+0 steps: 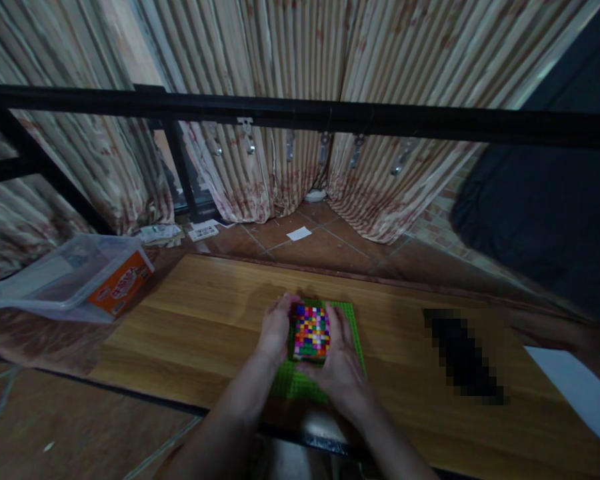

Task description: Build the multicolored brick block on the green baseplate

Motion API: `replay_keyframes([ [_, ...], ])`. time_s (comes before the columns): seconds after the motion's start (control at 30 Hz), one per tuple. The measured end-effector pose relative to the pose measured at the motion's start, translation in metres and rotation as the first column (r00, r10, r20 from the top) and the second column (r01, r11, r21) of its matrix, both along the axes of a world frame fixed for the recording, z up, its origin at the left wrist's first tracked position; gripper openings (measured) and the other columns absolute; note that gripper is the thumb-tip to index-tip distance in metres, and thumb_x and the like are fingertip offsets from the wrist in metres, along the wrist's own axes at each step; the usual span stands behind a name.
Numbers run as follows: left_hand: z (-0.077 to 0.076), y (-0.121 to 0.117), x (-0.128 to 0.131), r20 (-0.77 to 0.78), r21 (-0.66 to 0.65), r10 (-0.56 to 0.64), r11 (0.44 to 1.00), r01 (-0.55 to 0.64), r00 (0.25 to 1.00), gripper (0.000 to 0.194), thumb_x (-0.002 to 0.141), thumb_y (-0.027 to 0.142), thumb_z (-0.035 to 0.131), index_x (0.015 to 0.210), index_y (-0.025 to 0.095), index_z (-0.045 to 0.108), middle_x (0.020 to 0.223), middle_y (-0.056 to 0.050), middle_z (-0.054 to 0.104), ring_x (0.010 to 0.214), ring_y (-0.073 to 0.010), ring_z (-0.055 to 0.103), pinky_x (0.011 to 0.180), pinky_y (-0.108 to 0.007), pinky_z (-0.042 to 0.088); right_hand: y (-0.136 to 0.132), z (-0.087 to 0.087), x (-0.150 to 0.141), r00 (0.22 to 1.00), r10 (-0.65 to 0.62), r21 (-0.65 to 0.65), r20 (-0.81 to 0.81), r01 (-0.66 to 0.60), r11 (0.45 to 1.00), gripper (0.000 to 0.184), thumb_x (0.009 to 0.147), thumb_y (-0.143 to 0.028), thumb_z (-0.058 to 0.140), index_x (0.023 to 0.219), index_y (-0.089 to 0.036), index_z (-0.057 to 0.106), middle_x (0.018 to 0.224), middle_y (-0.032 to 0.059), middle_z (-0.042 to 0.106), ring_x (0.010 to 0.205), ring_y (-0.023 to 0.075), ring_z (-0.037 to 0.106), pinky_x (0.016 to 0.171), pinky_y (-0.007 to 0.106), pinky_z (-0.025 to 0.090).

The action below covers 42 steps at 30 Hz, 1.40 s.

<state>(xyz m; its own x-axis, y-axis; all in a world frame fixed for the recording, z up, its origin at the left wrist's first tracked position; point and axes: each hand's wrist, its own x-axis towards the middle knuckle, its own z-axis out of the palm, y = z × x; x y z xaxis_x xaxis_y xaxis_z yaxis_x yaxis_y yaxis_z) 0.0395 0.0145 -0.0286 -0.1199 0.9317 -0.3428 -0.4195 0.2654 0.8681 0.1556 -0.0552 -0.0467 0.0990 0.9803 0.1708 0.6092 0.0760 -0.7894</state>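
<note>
A block of small multicoloured toy bricks (pixel 312 331) stands on a green studded baseplate (pixel 300 385) on the wooden table. My left hand (pixel 276 330) is pressed along the block's left side, fingers curled toward its far corner. My right hand (pixel 341 347) wraps round the right side, with the fingers along that side and the thumb at the near edge. Both hands grip the block between them. The fingers and palms hide its sides, and parts of the baseplate lie beneath my hands.
The wooden table (pixel 190 327) stretches to both sides. A clear plastic bin (pixel 75 280) with an orange label stands at the left. To the right are a pixelated dark object (pixel 463 353) and a white sheet (pixel 575 387). A black metal bar (pixel 300 113) crosses before the curtains (pixel 280 53).
</note>
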Motion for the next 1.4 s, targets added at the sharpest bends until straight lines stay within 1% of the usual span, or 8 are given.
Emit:
replay_keyframes([
  [0.2, 0.005, -0.003, 0.0, -0.012, 0.007, -0.026, 1.0, 0.026, 1.0, 0.03, 0.071, 0.043, 0.064, 0.074, 0.015, 0.071, 0.076, -0.007, 0.068, 0.071, -0.0175, 0.059, 0.071, -0.03, 0.045, 0.013, -0.001, 0.014, 0.998, 0.049, -0.022, -0.041, -0.05, 0.999, 0.111, 0.05, -0.022, 0.083, 0.145, -0.031, 0.027, 0.135, 0.008, 0.045, 0.125, 0.031, 0.045, 0.106, 0.049, 0.035],
  [0.4, 0.007, -0.001, 0.0, -0.013, 0.005, -0.039, 0.999, 0.039, 0.999, 0.031, 0.068, 0.044, 0.066, 0.075, 0.015, 0.072, 0.076, -0.007, 0.068, 0.07, -0.0173, 0.06, 0.072, -0.031, 0.046, 0.014, 0.002, 0.016, 0.997, 0.071, 0.019, -0.006, -0.071, 0.997, 0.106, 0.048, -0.026, 0.085, 0.142, -0.029, 0.035, 0.129, 0.0069, 0.049, 0.119, 0.0298, 0.048, 0.103, 0.046, 0.039],
  [0.57, 0.008, 0.001, 0.003, -0.049, 0.073, -0.009, 0.997, 0.012, 0.999, 0.028, 0.064, 0.04, 0.069, 0.078, 0.015, 0.071, 0.082, -0.004, 0.068, 0.077, -0.0166, 0.059, 0.074, -0.027, 0.045, 0.015, 0.006, 0.016, 0.996, 0.062, 0.048, 0.062, -0.065, 0.997, 0.105, 0.047, -0.028, 0.086, 0.14, -0.027, 0.037, 0.129, 0.0074, 0.049, 0.119, 0.03, 0.046, 0.103, 0.046, 0.039],
  [0.77, 0.004, 0.0, 0.007, -0.135, 0.076, -0.013, 0.997, 0.023, 0.991, 0.025, 0.065, 0.037, 0.067, 0.078, 0.016, 0.071, 0.079, -0.003, 0.067, 0.074, -0.0164, 0.058, 0.069, -0.026, 0.044, 0.019, 0.005, 0.018, 0.993, 0.099, 0.031, 0.057, -0.101, 0.994, 0.099, 0.055, -0.031, 0.082, 0.142, -0.027, 0.035, 0.13, 0.0081, 0.049, 0.118, 0.0293, 0.047, 0.101, 0.046, 0.04],
  [0.97, 0.004, 0.0, 0.01, -0.212, 0.097, -0.006, 0.995, 0.028, 0.977, 0.021, 0.069, 0.037, 0.065, 0.077, 0.018, 0.07, 0.077, -0.002, 0.067, 0.076, -0.0182, 0.059, 0.071, -0.027, 0.043, 0.017, 0.011, 0.021, 0.991, 0.097, 0.027, -0.093, -0.095, 0.995, 0.101, 0.055, -0.038, 0.083, 0.143, -0.028, 0.035, 0.136, 0.0076, 0.048, 0.124, 0.0292, 0.045, 0.106, 0.047, 0.035],
  [1.07, 0.002, 0.0, 0.011, -0.279, 0.153, 0.019, 0.988, 0.024, 0.96, 0.019, 0.071, 0.035, 0.062, 0.077, 0.02, 0.072, 0.083, -0.004, 0.069, 0.083, -0.0204, 0.06, 0.077, -0.028, 0.043, 0.019, 0.013, 0.02, 0.97, 0.052, 0.037, -0.236, -0.045, 0.998, 0.083, 0.069, -0.046, 0.074, 0.141, -0.027, 0.037, 0.14, 0.0074, 0.047, 0.13, 0.0271, 0.042, 0.109, 0.046, 0.031],
  [1.2, -0.002, 0.001, 0.011, -0.303, 0.14, 0.006, 0.989, 0.038, 0.953, 0.024, 0.075, 0.038, 0.058, 0.078, 0.02, 0.074, 0.086, -0.006, 0.071, 0.085, -0.0219, 0.061, 0.08, -0.03, 0.044, 0.029, 0.003, 0.016, 0.911, -0.098, -0.023, -0.4, 0.097, 0.995, 0.054, 0.086, -0.05, 0.052, 0.134, -0.025, 0.048, 0.129, 0.0078, 0.059, 0.122, 0.0254, 0.051, 0.106, 0.044, 0.035],
  [1.4, -0.005, 0.0, 0.009, -0.269, 0.122, -0.031, 0.99, 0.066, 0.963, 0.024, 0.073, 0.035, 0.058, 0.078, 0.018, 0.074, 0.084, -0.006, 0.071, 0.076, -0.0188, 0.062, 0.071, -0.028, 0.047, 0.041, -0.011, 0.01, 0.845, -0.145, -0.077, -0.515, 0.123, 0.989, 0.043, 0.085, -0.05, 0.05, 0.117, -0.024, 0.062, 0.112, 0.0046, 0.068, 0.102, 0.023, 0.061, 0.093, 0.037, 0.045],
])
